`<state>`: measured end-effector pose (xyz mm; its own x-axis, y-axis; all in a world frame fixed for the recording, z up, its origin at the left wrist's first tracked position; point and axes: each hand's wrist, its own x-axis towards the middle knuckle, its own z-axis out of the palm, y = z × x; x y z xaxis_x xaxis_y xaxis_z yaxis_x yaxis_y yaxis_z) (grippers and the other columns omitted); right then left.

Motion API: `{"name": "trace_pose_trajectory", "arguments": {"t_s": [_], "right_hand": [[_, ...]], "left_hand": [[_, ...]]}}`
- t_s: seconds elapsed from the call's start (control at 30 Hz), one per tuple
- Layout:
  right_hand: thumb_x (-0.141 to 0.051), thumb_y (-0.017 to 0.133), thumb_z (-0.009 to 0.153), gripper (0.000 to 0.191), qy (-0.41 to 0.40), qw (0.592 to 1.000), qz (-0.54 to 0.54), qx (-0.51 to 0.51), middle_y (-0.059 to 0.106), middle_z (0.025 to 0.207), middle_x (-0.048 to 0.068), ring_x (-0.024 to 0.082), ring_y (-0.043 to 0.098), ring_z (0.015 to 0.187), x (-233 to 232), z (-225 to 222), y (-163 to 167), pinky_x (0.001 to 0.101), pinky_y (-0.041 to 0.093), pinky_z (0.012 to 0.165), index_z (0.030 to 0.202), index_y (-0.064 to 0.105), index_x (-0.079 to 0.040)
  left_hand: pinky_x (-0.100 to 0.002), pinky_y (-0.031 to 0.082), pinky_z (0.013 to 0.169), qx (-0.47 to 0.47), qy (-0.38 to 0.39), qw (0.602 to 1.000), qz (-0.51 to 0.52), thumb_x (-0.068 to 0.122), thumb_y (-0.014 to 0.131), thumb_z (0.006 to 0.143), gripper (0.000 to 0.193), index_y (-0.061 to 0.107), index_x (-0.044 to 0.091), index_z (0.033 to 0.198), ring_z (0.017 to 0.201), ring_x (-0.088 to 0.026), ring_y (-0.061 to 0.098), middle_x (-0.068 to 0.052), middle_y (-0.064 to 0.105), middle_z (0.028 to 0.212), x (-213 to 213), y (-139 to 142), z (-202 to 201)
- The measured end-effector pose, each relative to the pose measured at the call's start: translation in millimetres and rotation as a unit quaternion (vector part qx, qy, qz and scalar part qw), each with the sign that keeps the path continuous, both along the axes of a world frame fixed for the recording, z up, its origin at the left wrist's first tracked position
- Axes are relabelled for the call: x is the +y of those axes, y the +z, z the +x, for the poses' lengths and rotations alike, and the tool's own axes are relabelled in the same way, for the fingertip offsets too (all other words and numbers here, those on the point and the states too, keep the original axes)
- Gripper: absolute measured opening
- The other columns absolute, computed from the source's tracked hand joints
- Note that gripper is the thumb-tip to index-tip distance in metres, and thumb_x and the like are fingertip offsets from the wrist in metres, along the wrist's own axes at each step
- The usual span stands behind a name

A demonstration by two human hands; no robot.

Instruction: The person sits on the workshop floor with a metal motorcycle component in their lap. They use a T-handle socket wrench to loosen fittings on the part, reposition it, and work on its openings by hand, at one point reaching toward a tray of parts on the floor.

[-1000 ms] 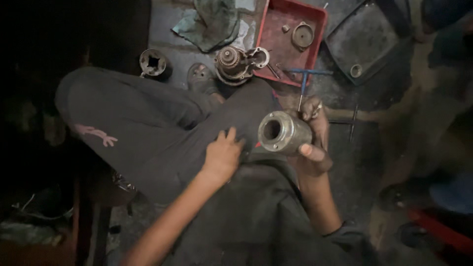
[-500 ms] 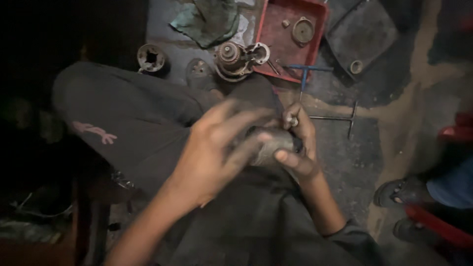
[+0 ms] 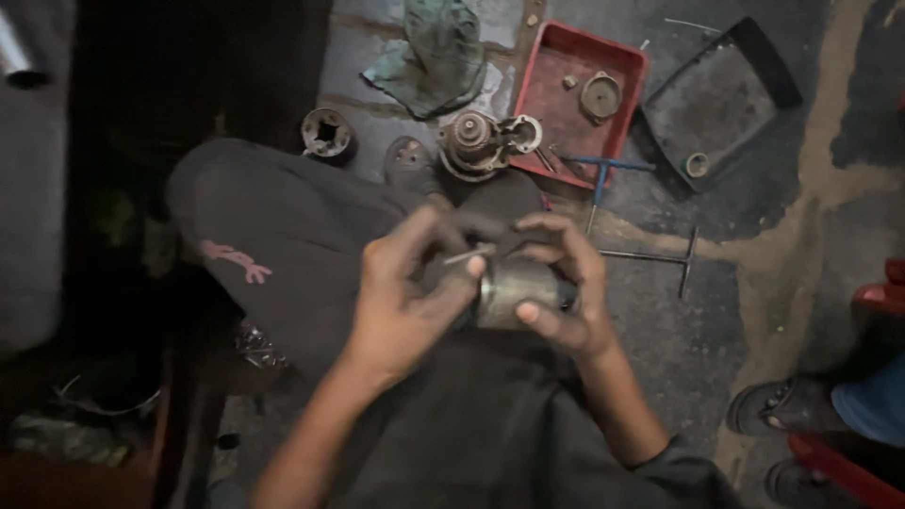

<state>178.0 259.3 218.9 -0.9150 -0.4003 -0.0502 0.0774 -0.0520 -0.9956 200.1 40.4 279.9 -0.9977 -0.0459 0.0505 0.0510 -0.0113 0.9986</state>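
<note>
Moved up since a second ago: left hand [image 3: 401,302], from the lap onto the metal cup [image 3: 514,290]. Now curled round the near end of the cup, with a thin metal pin [image 3: 468,253] pinched between thumb and finger just above it. Right hand [image 3: 566,292] wrapped round the far side of the same cup, thumb under, fingers [image 3: 551,226] bent over the top. Both hands closed on the cup, held over the lap, above dark trousers [image 3: 283,236] with a small pink mark.

Further out, on the floor [image 3: 679,339]: a T-shaped metal tool [image 3: 660,257] just right of the hands, and a blue-handled T tool [image 3: 603,174] near it. Beyond the knees, a round metal part [image 3: 476,141] with a ring on its side, touching the edge of a red tray [image 3: 603,57]. In the red tray, a round disc [image 3: 600,96]. Right of that, a dark tray [image 3: 721,104] with a small ring [image 3: 696,165] in its corner. Left of the round part, a small dark metal cup [image 3: 327,134]. A green rag [image 3: 434,57] at the top. Another person's sandalled foot [image 3: 782,407] at the lower right.
</note>
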Motion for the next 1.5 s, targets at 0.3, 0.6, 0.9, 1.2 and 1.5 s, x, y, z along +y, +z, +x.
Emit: {"name": "trace_pose_trajectory", "arguments": {"t_s": [0.3, 0.6, 0.9, 1.2, 1.5], "right_hand": [[-0.034, 0.084, 0.084, 0.059, -0.033, 0.94, -0.318, -0.119, 0.06, 0.106, 0.019, 0.027, 0.069, 0.094, 2.8, -3.4, -29.9, 0.035, 0.06, 0.082, 0.115, 0.046, 0.0], [-0.033, 0.08, 0.086, 0.059, -0.024, 0.937, -0.337, -0.082, 0.065, 0.102, 0.024, 0.031, 0.072, 0.089, 4.8, -5.4, -14.4, 0.0375, 0.063, 0.079, 0.116, 0.047, 0.005], [-0.034, 0.082, 0.086, 0.067, -0.028, 0.954, -0.294, -0.053, 0.066, 0.103, 0.029, 0.034, 0.073, 0.087, 2.9, -1.4, 5.0, 0.0371, 0.062, 0.077, 0.125, 0.043, 0.004], [-0.033, 0.084, 0.086, 0.063, -0.07, 0.965, -0.253, 0.003, 0.067, 0.109, 0.023, 0.028, 0.073, 0.095, 5.9, 4.3, 7.1, 0.034, 0.062, 0.085, 0.123, 0.047, 0.002], [-0.032, 0.086, 0.087, 0.063, -0.121, 0.967, -0.224, 0.014, 0.059, 0.113, 0.013, 0.023, 0.065, 0.107, 4.4, 9.1, 5.0, 0.0328, 0.059, 0.096, 0.125, 0.047, 0.0]], "left_hand": [[-0.026, 0.054, 0.074, 0.036, -0.042, 0.992, -0.114, 0.003, 0.08, 0.085, 0.022, 0.073, 0.004, 0.106, 0.087, -0.018, 0.071, -0.009, 0.07, 0.098, -29.1, 14.0, 34.7], [-0.03, 0.06, 0.081, 0.104, -0.008, 0.988, -0.118, -0.004, 0.078, 0.086, 0.035, 0.071, -0.002, 0.12, 0.094, -0.023, 0.075, -0.015, 0.068, 0.107, -5.7, 34.5, 38.2], [-0.032, 0.062, 0.074, 0.234, 0.031, 0.968, -0.087, -0.005, 0.084, 0.087, 0.024, 0.069, -0.003, 0.106, 0.091, -0.025, 0.074, -0.015, 0.069, 0.106, 11.3, 18.9, 29.7], [-0.037, 0.064, 0.088, 0.258, -0.004, 0.963, -0.074, -0.008, 0.081, 0.086, 0.025, 0.071, -0.006, 0.109, 0.105, -0.032, 0.075, -0.016, 0.067, 0.111, 9.7, 25.1, 28.4], [-0.038, 0.062, 0.098, 0.248, -0.052, 0.966, -0.052, 0.0, 0.08, 0.091, 0.028, 0.072, -0.001, 0.117, 0.117, -0.032, 0.073, -0.013, 0.07, 0.121, 16.2, 25.3, 27.8]]}}
